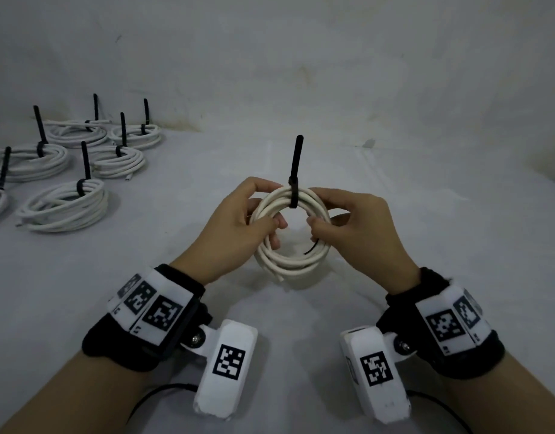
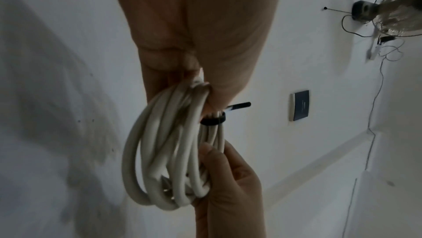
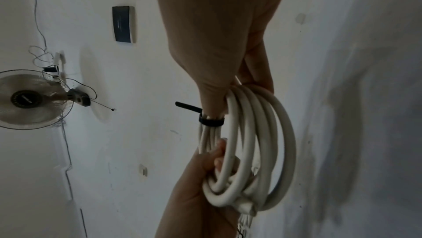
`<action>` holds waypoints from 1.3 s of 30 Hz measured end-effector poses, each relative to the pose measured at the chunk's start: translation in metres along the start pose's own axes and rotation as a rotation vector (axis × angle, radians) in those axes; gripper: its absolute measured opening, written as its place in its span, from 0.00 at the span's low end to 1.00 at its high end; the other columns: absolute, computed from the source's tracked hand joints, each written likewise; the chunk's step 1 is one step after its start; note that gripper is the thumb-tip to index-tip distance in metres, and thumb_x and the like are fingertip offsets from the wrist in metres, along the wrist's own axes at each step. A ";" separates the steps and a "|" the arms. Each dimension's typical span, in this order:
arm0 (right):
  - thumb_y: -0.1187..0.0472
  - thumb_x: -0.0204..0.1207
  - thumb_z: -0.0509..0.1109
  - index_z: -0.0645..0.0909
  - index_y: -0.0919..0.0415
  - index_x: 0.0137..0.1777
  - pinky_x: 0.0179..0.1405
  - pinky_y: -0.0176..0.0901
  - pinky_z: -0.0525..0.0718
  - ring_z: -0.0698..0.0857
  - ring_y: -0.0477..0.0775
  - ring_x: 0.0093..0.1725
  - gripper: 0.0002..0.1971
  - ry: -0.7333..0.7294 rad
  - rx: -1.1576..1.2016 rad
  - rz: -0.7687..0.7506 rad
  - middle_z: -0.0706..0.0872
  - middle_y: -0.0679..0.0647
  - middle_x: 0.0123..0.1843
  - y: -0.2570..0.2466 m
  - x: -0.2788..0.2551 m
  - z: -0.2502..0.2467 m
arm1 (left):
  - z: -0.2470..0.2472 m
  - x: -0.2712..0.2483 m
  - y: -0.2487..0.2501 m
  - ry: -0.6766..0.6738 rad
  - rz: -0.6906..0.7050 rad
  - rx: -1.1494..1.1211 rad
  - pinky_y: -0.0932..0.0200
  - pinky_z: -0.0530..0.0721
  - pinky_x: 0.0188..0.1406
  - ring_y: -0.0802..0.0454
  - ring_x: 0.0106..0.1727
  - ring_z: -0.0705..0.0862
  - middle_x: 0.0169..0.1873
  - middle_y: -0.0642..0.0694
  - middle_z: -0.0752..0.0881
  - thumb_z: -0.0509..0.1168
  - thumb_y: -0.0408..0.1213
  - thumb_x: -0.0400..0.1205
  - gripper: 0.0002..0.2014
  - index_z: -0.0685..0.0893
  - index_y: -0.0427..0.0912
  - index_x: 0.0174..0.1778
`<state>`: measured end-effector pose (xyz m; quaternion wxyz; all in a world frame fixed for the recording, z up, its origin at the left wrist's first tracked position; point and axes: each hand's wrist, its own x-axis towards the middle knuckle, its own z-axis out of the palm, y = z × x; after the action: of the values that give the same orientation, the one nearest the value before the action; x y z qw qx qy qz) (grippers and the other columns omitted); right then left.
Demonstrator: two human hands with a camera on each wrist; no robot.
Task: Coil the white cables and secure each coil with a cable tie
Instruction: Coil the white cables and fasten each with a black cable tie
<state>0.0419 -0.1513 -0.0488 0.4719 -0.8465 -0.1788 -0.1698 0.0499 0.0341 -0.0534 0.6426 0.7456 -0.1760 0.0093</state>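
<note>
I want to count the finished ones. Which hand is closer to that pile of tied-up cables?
Left. The left hand grips the coil on the side toward the tied coils; the right hand holds its far side.

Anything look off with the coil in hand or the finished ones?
Nothing stands out. The coil is held by both hands, left hand and right hand, with its black cable tie around the top, like the finished coils.

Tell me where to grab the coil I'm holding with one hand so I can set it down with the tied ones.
Grip the white coil at the top of its ring, right beside the black cable tie, coming from above. The strands are cinched into one tight bundle there, while lower down they fan apart loosely. The left hand and right hand already grip either side of that spot.
</note>
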 end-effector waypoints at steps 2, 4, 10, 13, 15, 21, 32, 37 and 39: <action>0.72 0.72 0.72 0.87 0.47 0.53 0.40 0.50 0.87 0.88 0.56 0.32 0.18 0.001 0.010 -0.012 0.90 0.40 0.45 -0.003 -0.001 0.001 | -0.001 0.001 0.001 0.006 0.015 0.009 0.42 0.87 0.40 0.51 0.28 0.83 0.34 0.45 0.87 0.60 0.20 0.81 0.15 0.79 0.40 0.59; 0.72 0.71 0.72 0.86 0.42 0.51 0.40 0.52 0.87 0.87 0.56 0.32 0.21 0.028 0.020 -0.040 0.91 0.42 0.45 -0.008 0.000 0.003 | -0.003 0.001 0.002 0.024 0.035 -0.007 0.49 0.88 0.37 0.51 0.30 0.84 0.36 0.44 0.88 0.62 0.22 0.82 0.13 0.80 0.38 0.59; 0.70 0.70 0.73 0.89 0.52 0.52 0.44 0.49 0.88 0.88 0.48 0.38 0.15 0.176 0.015 0.005 0.89 0.38 0.42 -0.016 0.009 0.006 | -0.010 -0.006 0.014 0.010 0.076 0.061 0.60 0.88 0.41 0.50 0.42 0.89 0.48 0.44 0.85 0.65 0.30 0.82 0.24 0.72 0.55 0.71; 0.66 0.72 0.74 0.88 0.51 0.51 0.46 0.54 0.88 0.89 0.49 0.39 0.11 0.170 0.010 0.010 0.89 0.41 0.42 -0.021 0.009 0.011 | -0.013 -0.014 0.021 0.011 0.100 0.139 0.58 0.88 0.37 0.53 0.37 0.87 0.46 0.47 0.83 0.58 0.29 0.86 0.20 0.70 0.53 0.71; 0.60 0.77 0.72 0.88 0.52 0.51 0.44 0.55 0.88 0.89 0.49 0.37 0.06 0.119 -0.005 -0.013 0.89 0.43 0.40 -0.023 0.005 0.017 | -0.018 -0.022 0.023 0.013 0.061 0.197 0.54 0.87 0.37 0.51 0.36 0.85 0.47 0.44 0.82 0.56 0.30 0.86 0.18 0.70 0.52 0.70; 0.54 0.85 0.60 0.87 0.58 0.57 0.56 0.49 0.85 0.87 0.49 0.53 0.15 -0.179 -0.078 0.033 0.90 0.52 0.53 -0.015 -0.005 0.033 | -0.057 -0.060 0.024 0.008 -0.188 0.279 0.53 0.87 0.41 0.49 0.42 0.85 0.53 0.43 0.82 0.53 0.30 0.87 0.16 0.72 0.53 0.67; 0.59 0.82 0.65 0.75 0.55 0.73 0.71 0.37 0.64 0.71 0.53 0.76 0.19 -0.584 -0.510 0.145 0.73 0.52 0.77 -0.004 -0.001 0.047 | -0.175 -0.129 0.005 0.255 -0.520 0.415 0.66 0.73 0.23 0.55 0.31 0.75 0.48 0.45 0.82 0.54 0.24 0.85 0.15 0.75 0.46 0.63; 0.59 0.83 0.65 0.73 0.54 0.74 0.72 0.37 0.62 0.70 0.53 0.76 0.20 -0.598 -0.505 0.140 0.71 0.52 0.78 -0.008 -0.005 0.045 | -0.213 -0.139 -0.006 0.342 -0.560 0.594 0.60 0.74 0.31 0.50 0.39 0.79 0.57 0.37 0.81 0.55 0.27 0.84 0.15 0.75 0.42 0.66; 0.59 0.83 0.65 0.73 0.54 0.74 0.70 0.34 0.61 0.69 0.52 0.77 0.20 -0.597 -0.493 0.144 0.70 0.52 0.78 -0.009 -0.006 0.045 | -0.223 -0.136 -0.015 0.312 -0.592 0.711 0.54 0.79 0.47 0.42 0.52 0.82 0.65 0.34 0.77 0.54 0.35 0.86 0.16 0.74 0.44 0.70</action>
<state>0.0378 -0.1093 -0.0671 0.1925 -0.9570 -0.2021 0.0795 -0.0266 0.2845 -0.0613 0.3420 0.9267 0.1559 -0.0028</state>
